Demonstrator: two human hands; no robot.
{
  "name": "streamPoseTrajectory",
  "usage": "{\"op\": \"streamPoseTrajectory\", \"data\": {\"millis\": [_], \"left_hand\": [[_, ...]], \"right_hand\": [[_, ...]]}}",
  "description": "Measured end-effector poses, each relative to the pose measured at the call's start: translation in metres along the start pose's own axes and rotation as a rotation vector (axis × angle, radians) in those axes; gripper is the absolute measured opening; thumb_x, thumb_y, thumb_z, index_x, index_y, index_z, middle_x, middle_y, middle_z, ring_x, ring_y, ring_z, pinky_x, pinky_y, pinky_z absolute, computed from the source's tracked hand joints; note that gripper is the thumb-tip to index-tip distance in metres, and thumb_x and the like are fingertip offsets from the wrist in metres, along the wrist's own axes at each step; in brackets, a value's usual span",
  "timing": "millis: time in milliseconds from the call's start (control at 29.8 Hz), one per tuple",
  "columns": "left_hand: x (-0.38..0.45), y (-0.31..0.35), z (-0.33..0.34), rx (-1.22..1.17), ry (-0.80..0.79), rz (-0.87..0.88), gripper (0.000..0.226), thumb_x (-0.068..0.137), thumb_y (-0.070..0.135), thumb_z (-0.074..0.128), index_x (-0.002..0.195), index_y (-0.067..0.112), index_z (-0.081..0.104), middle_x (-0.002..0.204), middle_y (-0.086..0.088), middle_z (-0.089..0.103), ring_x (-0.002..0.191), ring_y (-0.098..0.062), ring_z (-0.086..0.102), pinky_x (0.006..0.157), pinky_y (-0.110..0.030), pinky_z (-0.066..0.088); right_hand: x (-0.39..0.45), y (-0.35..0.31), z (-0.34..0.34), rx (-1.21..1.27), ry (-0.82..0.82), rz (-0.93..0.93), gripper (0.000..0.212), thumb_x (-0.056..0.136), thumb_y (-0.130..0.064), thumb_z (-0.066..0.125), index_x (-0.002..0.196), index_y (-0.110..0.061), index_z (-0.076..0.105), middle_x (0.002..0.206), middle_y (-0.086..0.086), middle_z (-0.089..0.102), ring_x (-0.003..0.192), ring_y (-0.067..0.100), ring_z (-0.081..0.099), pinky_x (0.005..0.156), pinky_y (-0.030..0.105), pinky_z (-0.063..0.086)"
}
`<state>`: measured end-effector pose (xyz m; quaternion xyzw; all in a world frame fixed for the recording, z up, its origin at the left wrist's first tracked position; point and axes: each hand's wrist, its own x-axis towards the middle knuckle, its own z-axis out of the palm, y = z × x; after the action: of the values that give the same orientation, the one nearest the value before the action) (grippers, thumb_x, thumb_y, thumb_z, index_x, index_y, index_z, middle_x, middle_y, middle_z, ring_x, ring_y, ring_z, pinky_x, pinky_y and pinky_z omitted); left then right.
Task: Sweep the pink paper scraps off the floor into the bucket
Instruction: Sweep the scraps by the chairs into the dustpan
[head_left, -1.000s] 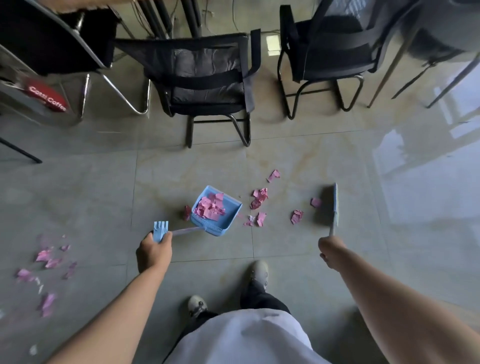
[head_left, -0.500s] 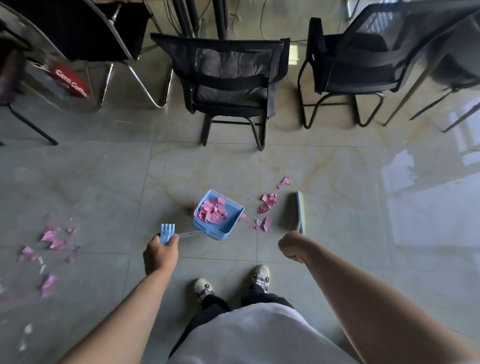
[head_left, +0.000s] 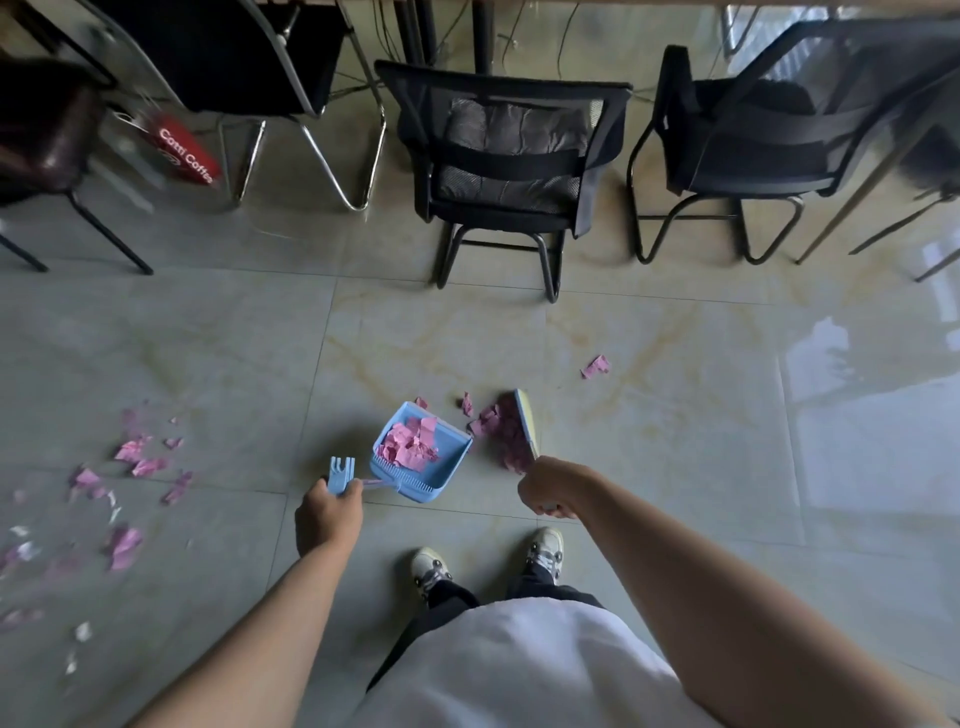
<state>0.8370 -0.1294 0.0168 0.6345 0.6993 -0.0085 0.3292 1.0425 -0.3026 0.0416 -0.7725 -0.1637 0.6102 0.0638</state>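
Scraps (head_left: 500, 431) heaped between brush (head_left: 525, 422) and dustpan (head_left: 439, 457) lip at three o'clock; could spill around its corner. Both hands' fingers curled around handles.

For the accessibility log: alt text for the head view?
Left hand holds a blue dustpan of pink scraps while the right hand brushes a pile toward it. More scraps lie left; black chairs stand beyond.

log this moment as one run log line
left hand: holds dustpan | right hand: brush pushing scraps | stray scrap behind
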Motion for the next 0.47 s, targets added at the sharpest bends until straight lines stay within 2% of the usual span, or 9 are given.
{"op": "streamPoseTrajectory", "data": {"millis": [101,168,302,402,469], "left_hand": [[0.002,-0.006,-0.004,-0.003,-0.002,-0.015,0.023,0.083,0.03,0.061,0.091,0.008,0.065,0.099,-0.02,0.068,0.093,-0.039,0.06,0.074,-0.035,0.045],[0.004,-0.009,-0.005,-0.003,-0.003,-0.025,0.023,0.083,0.03,0.061,0.091,0.008,0.065,0.099,-0.02,0.068,0.092,-0.039,0.06,0.073,-0.034,0.044],[0.007,-0.012,-0.004,-0.008,-0.001,-0.059,0.025,0.082,0.031,0.061,0.092,0.009,0.065,0.099,-0.02,0.068,0.092,-0.039,0.061,0.077,-0.037,0.048],[0.008,-0.009,-0.003,-0.026,0.017,-0.081,0.027,0.083,0.03,0.062,0.095,0.006,0.066,0.102,-0.022,0.067,0.094,-0.04,0.06,0.078,-0.038,0.047],[0.009,-0.008,-0.002,-0.041,0.027,-0.092,0.028,0.083,0.028,0.063,0.096,0.004,0.066,0.103,-0.023,0.067,0.095,-0.041,0.06,0.079,-0.038,0.047]], "right_hand": [[-0.002,-0.006,0.012,-0.038,0.012,0.073,0.014,0.079,0.001,0.044,0.067,-0.005,0.049,0.059,0.01,0.044,0.049,0.019,0.041,0.045,0.019,0.031],[-0.002,-0.004,0.015,0.02,0.019,0.11,0.012,0.073,0.003,0.041,0.067,0.0,0.05,0.054,0.013,0.04,0.046,0.018,0.037,0.046,0.018,0.027],[-0.006,0.008,0.003,0.165,0.045,0.117,0.008,0.074,0.004,0.045,0.071,-0.001,0.05,0.054,0.009,0.039,0.044,0.015,0.032,0.049,0.022,0.024],[-0.011,0.016,-0.012,0.138,0.096,0.11,0.004,0.076,0.003,0.05,0.073,0.0,0.052,0.055,0.01,0.041,0.046,0.016,0.034,0.049,0.024,0.025],[-0.013,0.022,-0.021,0.096,0.148,0.111,0.005,0.079,0.001,0.051,0.083,0.002,0.054,0.057,0.01,0.046,0.048,0.018,0.038,0.048,0.024,0.028]]}}
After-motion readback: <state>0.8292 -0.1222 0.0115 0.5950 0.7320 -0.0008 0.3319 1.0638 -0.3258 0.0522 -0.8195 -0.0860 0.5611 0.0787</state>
